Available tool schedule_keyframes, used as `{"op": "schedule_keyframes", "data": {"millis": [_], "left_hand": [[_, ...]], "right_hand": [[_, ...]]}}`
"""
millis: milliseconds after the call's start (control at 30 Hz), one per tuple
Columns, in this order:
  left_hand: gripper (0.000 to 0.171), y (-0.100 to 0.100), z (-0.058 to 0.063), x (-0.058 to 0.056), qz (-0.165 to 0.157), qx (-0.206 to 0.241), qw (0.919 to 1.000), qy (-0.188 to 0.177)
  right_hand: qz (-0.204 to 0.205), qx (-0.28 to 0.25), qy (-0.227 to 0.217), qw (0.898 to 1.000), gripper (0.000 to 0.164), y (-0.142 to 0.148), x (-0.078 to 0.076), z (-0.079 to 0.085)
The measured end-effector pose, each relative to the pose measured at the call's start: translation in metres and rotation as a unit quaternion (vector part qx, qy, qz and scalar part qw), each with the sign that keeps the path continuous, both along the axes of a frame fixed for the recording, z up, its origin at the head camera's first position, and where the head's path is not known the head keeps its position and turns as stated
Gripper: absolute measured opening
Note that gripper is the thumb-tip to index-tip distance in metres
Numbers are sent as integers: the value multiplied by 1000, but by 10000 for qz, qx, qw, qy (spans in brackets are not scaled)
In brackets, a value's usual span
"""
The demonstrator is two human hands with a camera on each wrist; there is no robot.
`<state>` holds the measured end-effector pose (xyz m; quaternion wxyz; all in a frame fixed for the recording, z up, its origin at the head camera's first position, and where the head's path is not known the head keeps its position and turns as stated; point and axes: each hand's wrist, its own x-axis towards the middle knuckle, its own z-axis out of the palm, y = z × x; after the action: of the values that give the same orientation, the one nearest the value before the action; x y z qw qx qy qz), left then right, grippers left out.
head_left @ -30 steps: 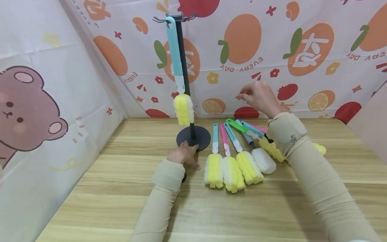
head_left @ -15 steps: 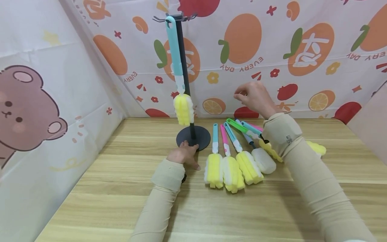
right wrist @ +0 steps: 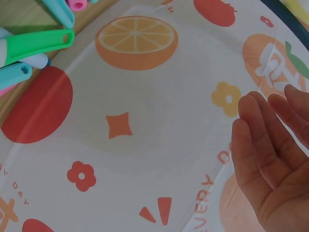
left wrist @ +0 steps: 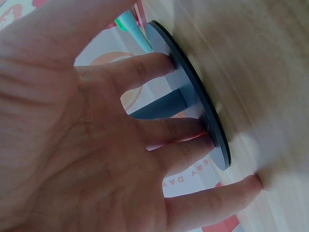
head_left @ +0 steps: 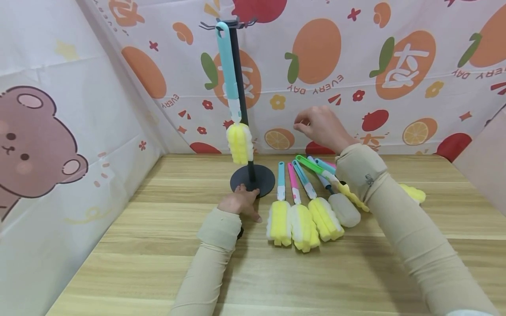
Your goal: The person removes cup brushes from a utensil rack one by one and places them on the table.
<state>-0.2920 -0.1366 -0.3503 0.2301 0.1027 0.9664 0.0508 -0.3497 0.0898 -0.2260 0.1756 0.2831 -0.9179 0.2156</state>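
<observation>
A black stand with a round base (head_left: 264,179) and hooks (head_left: 247,23) at its top rises from the wooden table. From one hook hangs a sponge bottle brush (head_left: 228,66) with a teal handle and a yellow-and-white head. My left hand (head_left: 239,202) rests at the front of the base, its fingers spread and straight; in the left wrist view several fingertips press on the disc. Mid-air above the row of brush handles is my right hand (head_left: 321,126), fingers loosely bent, with nothing in its grasp in the right wrist view either.
Several bottle brushes lie right of the stand, among them a teal-handled one (head_left: 281,221), a pink-handled one (head_left: 303,226), a green handle (head_left: 308,164) and a white-headed brush (head_left: 345,210). A yellow sponge head (head_left: 414,193) lies farther right. A fruit-print cloth (head_left: 312,52) backs the table.
My right hand has drifted left toward the stand over the brush handles, its fingers still loosely bent. My left hand has stayed on the base, and the hanging brush has not moved.
</observation>
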Motion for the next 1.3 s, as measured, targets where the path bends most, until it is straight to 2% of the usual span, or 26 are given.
{"op": "schedule_keyframes", "data": {"millis": [233, 500, 800, 1033, 1300], "left_hand": [[90, -1, 0, 1, -24, -3, 10000, 21], [88, 1, 1, 2, 101, 35, 9999, -43], [88, 0, 1, 2, 57, 11, 10000, -52], [88, 0, 1, 2, 93, 23, 9999, -89], [88, -1, 1, 1, 93, -39, 9999, -48]], "right_hand": [[127, -104, 10, 9999, 19, -8, 1, 2], [11, -579, -98, 9983, 16, -7, 0, 7], [75, -212, -88, 9997, 18, -16, 3, 12], [172, -466, -37, 9988, 17, -24, 6, 17], [204, -438, -13, 9988, 20, -37, 10, 23]]}}
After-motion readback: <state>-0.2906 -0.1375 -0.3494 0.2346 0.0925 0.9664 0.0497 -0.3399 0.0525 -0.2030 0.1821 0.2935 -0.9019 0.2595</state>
